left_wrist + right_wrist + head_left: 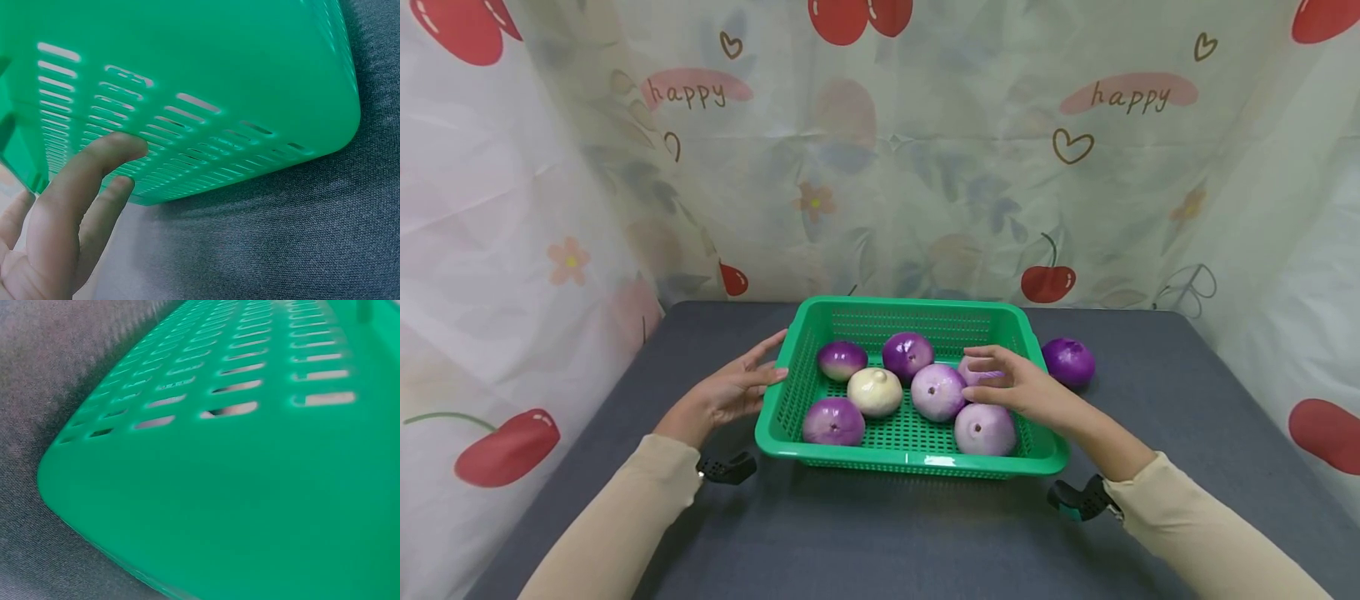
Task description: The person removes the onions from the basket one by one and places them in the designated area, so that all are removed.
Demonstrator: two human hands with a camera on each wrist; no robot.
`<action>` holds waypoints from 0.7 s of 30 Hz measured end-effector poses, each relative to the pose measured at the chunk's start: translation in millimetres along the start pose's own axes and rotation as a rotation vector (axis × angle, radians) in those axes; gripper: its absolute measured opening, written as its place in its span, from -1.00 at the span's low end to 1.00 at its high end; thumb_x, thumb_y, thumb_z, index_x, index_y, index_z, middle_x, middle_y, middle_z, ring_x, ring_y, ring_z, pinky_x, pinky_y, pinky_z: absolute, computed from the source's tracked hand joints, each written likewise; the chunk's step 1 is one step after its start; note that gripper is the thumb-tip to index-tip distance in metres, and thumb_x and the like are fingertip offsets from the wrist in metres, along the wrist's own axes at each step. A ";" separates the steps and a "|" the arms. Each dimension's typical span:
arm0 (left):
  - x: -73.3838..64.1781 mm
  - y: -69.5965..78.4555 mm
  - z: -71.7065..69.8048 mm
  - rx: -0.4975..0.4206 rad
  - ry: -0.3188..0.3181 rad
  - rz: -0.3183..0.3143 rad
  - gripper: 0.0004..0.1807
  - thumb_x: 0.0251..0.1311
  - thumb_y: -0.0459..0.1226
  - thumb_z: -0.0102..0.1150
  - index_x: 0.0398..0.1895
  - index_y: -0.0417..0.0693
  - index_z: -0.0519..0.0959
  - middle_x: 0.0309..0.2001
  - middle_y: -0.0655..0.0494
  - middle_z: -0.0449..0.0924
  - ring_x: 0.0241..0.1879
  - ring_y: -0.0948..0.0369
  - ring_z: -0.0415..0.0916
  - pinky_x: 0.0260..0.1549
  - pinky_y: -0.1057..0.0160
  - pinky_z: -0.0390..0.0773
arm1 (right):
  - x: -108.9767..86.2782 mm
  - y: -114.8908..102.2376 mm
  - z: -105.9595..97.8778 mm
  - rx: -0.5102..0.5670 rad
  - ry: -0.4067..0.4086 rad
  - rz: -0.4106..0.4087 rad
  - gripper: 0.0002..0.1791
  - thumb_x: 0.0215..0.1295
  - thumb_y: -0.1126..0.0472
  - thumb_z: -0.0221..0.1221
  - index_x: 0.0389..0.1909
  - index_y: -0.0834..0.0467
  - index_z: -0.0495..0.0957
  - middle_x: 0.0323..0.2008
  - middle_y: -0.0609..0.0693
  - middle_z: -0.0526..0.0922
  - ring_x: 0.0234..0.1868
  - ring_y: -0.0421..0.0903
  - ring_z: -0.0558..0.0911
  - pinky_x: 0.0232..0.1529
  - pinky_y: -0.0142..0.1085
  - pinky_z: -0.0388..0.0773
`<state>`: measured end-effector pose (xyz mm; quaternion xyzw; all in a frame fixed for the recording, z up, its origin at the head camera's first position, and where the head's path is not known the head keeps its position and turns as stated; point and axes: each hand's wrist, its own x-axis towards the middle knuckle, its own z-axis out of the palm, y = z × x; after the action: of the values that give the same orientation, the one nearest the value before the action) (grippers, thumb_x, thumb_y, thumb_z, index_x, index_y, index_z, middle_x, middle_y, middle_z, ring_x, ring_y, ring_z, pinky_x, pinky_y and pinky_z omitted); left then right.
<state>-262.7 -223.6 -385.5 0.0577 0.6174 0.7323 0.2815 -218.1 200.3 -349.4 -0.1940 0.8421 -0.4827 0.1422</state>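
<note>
Head cam, L hand [730,387] spread, R hand [1018,385] partly hiding onion [981,379], grip unclear

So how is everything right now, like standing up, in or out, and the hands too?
Green basket: upright on the table
Pale onion: in the basket, nub up
Six purple onions: in the basket, one partly hidden
Lone purple onion: on the table, outside the basket
Left hand: fingers spread, at the basket's left side
Right hand: over the basket, fingers parted; can't tell if touching an onion
Patterned curtain: hanging, creased
</note>
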 end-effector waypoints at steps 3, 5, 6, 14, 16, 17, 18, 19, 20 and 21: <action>0.1 -0.1 -0.3 0.001 -0.001 0.001 -0.10 0.39 -0.37 0.02 0.55 0.39 -0.25 0.53 -0.17 -0.14 -0.11 0.14 0.68 -0.11 0.04 0.67 | 0.7 1.1 1.2 0.017 -0.015 0.000 -0.30 0.31 0.04 0.24 0.37 0.20 0.22 0.31 0.31 0.34 0.31 0.29 0.38 0.16 0.01 0.53; 0.2 -0.1 -0.4 0.000 -0.001 0.000 -0.10 0.40 -0.37 0.02 0.55 0.39 -0.25 0.54 -0.16 -0.14 -0.11 0.14 0.68 -0.11 0.04 0.67 | 1.7 2.2 2.3 0.020 -0.028 -0.004 -0.34 0.31 0.06 0.24 0.33 0.21 0.26 0.30 0.31 0.36 0.30 0.30 0.38 0.16 0.01 0.54; 0.3 -0.1 -0.4 -0.001 -0.001 0.000 -0.10 0.40 -0.37 0.02 0.55 0.39 -0.25 0.54 -0.16 -0.14 -0.11 0.14 0.68 -0.12 0.05 0.67 | 1.9 2.7 2.9 0.018 -0.036 -0.013 -0.36 0.31 0.07 0.24 0.31 0.22 0.27 0.30 0.31 0.36 0.30 0.30 0.38 0.16 0.01 0.54; 0.0 0.5 0.2 -0.007 -0.008 -0.002 -0.10 0.40 -0.37 0.02 0.55 0.39 -0.26 0.54 -0.15 -0.14 -0.13 0.15 0.68 -0.13 0.06 0.68 | 5.5 6.3 7.6 0.031 -0.092 -0.020 -0.43 0.31 0.14 0.23 0.26 0.26 0.30 0.26 0.29 0.40 0.29 0.28 0.39 0.17 -0.01 0.53; -0.1 0.4 0.2 -0.003 -0.007 -0.003 -0.10 0.40 -0.37 0.01 0.55 0.39 -0.26 0.53 -0.16 -0.14 -0.13 0.15 0.68 -0.13 0.06 0.68 | 6.3 6.1 8.6 0.041 -0.105 -0.015 -0.44 0.30 0.15 0.24 0.24 0.27 0.32 0.26 0.28 0.41 0.29 0.27 0.38 0.17 -0.03 0.54; -0.2 0.3 0.1 -0.001 -0.006 -0.003 -0.11 0.40 -0.37 0.01 0.55 0.40 -0.26 0.53 -0.16 -0.14 -0.12 0.15 0.68 -0.13 0.06 0.68 | 6.6 5.4 9.1 0.041 -0.111 -0.013 -0.44 0.29 0.15 0.25 0.23 0.27 0.33 0.27 0.27 0.41 0.30 0.26 0.38 0.17 -0.03 0.54; -0.1 0.2 -0.1 0.001 -0.005 -0.003 -0.11 0.40 -0.37 0.01 0.55 0.40 -0.25 0.53 -0.16 -0.14 -0.12 0.15 0.68 -0.12 0.06 0.68 | 6.9 5.2 9.3 0.036 -0.115 -0.012 -0.44 0.28 0.15 0.26 0.22 0.26 0.34 0.26 0.27 0.41 0.30 0.26 0.38 0.17 -0.03 0.53; -0.1 0.1 -0.1 0.003 -0.005 -0.003 -0.11 0.40 -0.37 0.01 0.55 0.40 -0.25 0.53 -0.16 -0.14 -0.12 0.15 0.67 -0.12 0.06 0.68 | 7.2 4.9 9.7 0.030 -0.116 -0.007 -0.44 0.27 0.14 0.28 0.21 0.26 0.36 0.26 0.26 0.43 0.30 0.25 0.39 0.17 -0.03 0.53; -0.1 0.0 -0.1 0.004 -0.005 -0.003 -0.11 0.40 -0.37 0.01 0.55 0.40 -0.25 0.53 -0.16 -0.14 -0.11 0.15 0.67 -0.12 0.05 0.68 | 7.1 4.7 9.7 0.018 -0.122 -0.008 -0.44 0.26 0.14 0.29 0.21 0.26 0.36 0.25 0.26 0.44 0.29 0.24 0.39 0.17 -0.03 0.53; -0.1 -0.1 -0.2 0.004 -0.005 -0.003 -0.11 0.40 -0.37 0.01 0.55 0.40 -0.25 0.53 -0.16 -0.14 -0.11 0.15 0.67 -0.11 0.05 0.68 | 7.3 4.6 9.7 0.005 -0.127 -0.010 -0.43 0.26 0.14 0.29 0.21 0.27 0.37 0.23 0.27 0.46 0.29 0.23 0.41 0.17 -0.03 0.53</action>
<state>-262.7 -223.8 -385.6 0.0591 0.6182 0.7305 0.2840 -221.3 191.7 -358.5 -0.2279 0.8291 -0.4723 0.1937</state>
